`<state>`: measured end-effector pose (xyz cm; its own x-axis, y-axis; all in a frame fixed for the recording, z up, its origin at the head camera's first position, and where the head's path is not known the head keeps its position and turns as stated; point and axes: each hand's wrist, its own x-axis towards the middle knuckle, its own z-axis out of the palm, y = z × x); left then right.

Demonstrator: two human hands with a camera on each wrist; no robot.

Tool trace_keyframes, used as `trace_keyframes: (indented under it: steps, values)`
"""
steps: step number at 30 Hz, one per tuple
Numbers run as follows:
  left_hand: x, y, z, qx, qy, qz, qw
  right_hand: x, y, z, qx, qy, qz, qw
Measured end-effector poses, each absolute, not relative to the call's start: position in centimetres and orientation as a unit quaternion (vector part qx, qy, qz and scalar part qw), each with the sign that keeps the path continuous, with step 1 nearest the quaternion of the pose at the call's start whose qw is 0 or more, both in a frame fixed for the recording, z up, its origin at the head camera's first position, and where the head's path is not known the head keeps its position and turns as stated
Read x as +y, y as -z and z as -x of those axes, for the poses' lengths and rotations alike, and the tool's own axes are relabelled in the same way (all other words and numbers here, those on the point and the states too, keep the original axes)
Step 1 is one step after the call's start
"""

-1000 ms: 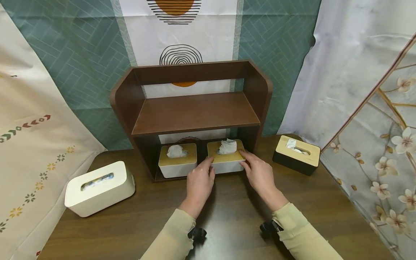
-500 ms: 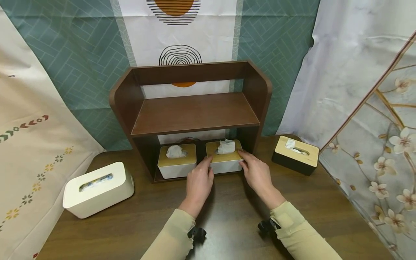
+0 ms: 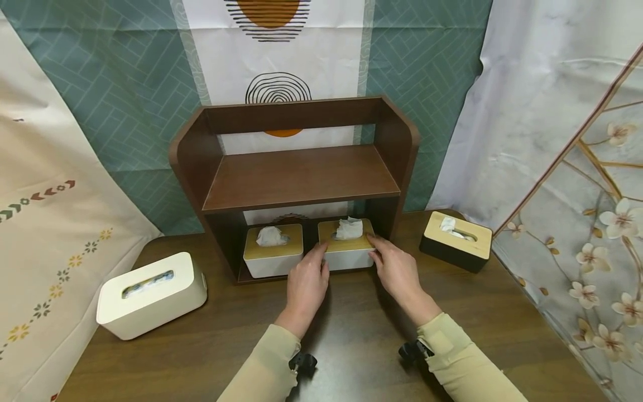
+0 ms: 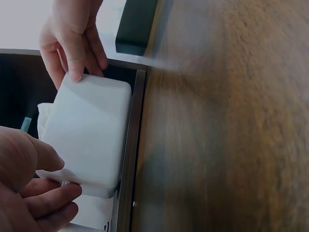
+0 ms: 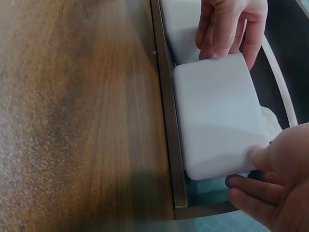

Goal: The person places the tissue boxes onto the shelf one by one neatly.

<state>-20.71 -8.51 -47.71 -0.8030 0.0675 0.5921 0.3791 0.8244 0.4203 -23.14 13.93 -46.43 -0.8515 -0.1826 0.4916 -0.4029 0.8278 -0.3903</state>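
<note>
Green cloth (image 3: 150,84) hangs across the upper part of the frame, behind a brown shelf (image 3: 301,176) that stands at centre on a dark wooden surface (image 3: 176,352). Over the last second almost nothing changes: the whole head view slips slightly, as if the camera tips, while both hands stay where they are against the shelf.

Low and just right of centre, the tissue box (image 3: 346,250) is in the shelf's lower compartment, near its front edge, a tissue (image 3: 349,228) poking from its gold top. The left hand (image 3: 307,279) grips its left end and the right hand (image 3: 397,271) its right end; both wrist views show each grip narrowed to the box's width, thumb on the white front. Whether its base bears fully on the board is hard to tell.

Such stillness suggests the box is more or less in place, the hands steadying rather than carrying it. Just left of it, the twin box (image 3: 273,263) sits in the same compartment. Outside the shelf, a cream box (image 3: 156,304) lies lower left and a black box (image 3: 452,248) at right.
</note>
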Motion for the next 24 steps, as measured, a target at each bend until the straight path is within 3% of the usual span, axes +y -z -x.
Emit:
trace_keyframes:
  steps: [24]
  values:
    - [-8.45,47.87,20.45,-0.915,0.269,0.127,0.272,13.71,46.73,22.77,-0.929,-0.254,-0.157,0.218]
